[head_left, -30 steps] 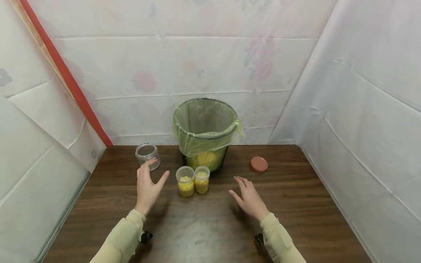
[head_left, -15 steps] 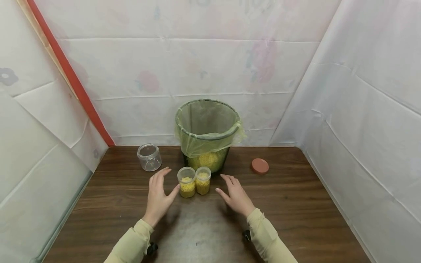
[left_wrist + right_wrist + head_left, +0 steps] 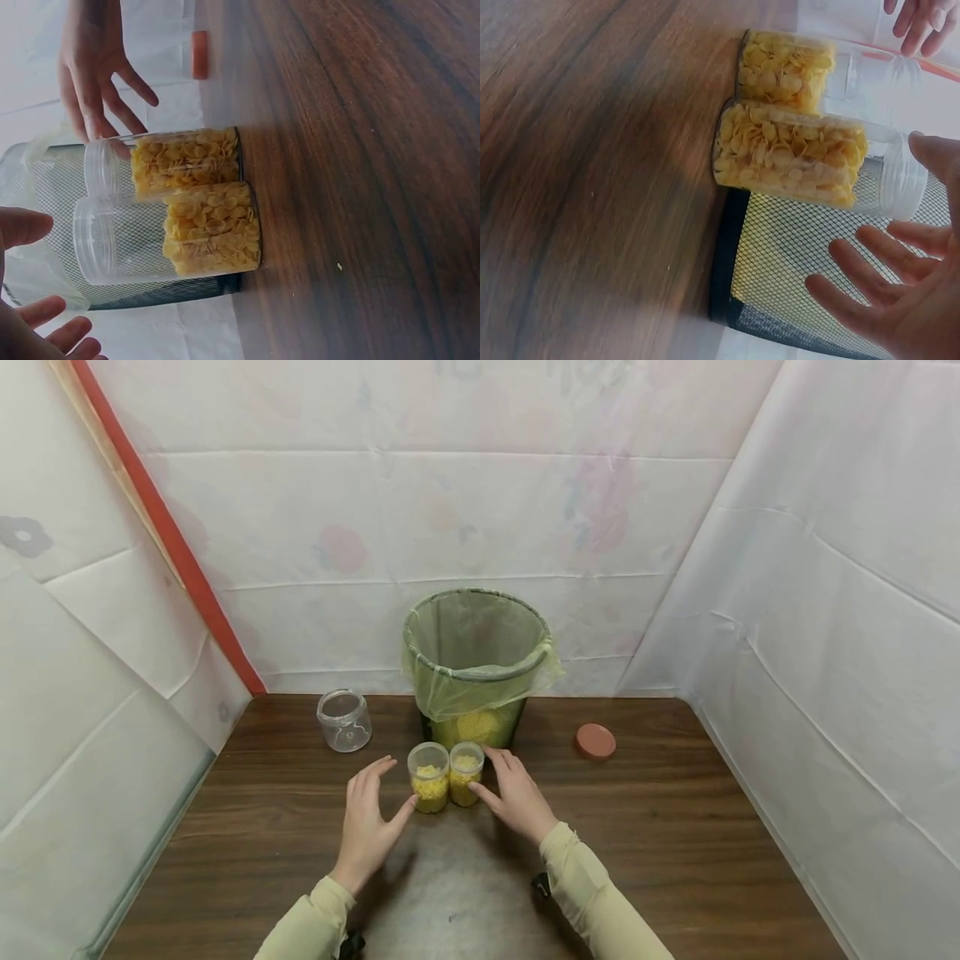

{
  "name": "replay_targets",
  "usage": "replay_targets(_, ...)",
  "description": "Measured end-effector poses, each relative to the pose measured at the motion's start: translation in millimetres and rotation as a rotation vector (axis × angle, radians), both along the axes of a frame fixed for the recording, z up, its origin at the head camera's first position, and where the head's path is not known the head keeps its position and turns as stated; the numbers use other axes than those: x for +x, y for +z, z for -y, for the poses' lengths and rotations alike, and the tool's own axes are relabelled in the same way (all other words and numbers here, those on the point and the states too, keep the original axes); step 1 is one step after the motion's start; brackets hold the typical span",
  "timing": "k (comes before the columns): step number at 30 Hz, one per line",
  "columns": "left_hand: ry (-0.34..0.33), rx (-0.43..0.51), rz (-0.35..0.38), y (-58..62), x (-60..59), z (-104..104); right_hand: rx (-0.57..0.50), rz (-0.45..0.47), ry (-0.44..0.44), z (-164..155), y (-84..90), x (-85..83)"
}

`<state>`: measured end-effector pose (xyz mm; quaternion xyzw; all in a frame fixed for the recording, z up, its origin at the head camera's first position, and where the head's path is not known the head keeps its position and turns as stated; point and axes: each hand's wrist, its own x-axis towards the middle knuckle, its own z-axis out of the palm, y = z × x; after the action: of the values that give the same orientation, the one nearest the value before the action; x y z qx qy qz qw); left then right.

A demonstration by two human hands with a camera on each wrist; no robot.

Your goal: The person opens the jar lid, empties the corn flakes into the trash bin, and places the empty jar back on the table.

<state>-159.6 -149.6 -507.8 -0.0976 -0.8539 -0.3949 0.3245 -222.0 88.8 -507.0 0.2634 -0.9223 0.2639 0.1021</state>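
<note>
Two pasta jars (image 3: 447, 776): upright, touching, on tabletop (image 3: 675, 827) just before the mesh bin (image 3: 476, 670). Left hand (image 3: 368, 820): grip spread, holding nothing, just left of jars. Right hand (image 3: 514, 795): grip spread, empty, fingertips at right jar.

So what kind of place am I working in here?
Probably a makeshift recording booth, not a real kitchen: white sheeting walls in a dark wooden table on three sides, and on it only two jars of pasta shells, an empty jar and a lined mesh bin.
</note>
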Motion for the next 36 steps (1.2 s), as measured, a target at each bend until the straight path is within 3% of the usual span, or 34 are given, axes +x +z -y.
replay_targets(18, -0.001, 0.015, 0.013, 1.5, 1.5, -4, -0.081, 0.058, 0.004, 14, -5.4, -13.2)
replay_targets(26, 0.003, 0.02, 0.019, 3.1, 2.5, -5, -0.095, 0.101, 0.037, 17, -5.8, -13.0)
replay_targets(36, 0.003, 0.027, 0.006, 6.6, 4.5, -8, -0.14, 0.131, 0.01, 13, -10.5, -9.8)
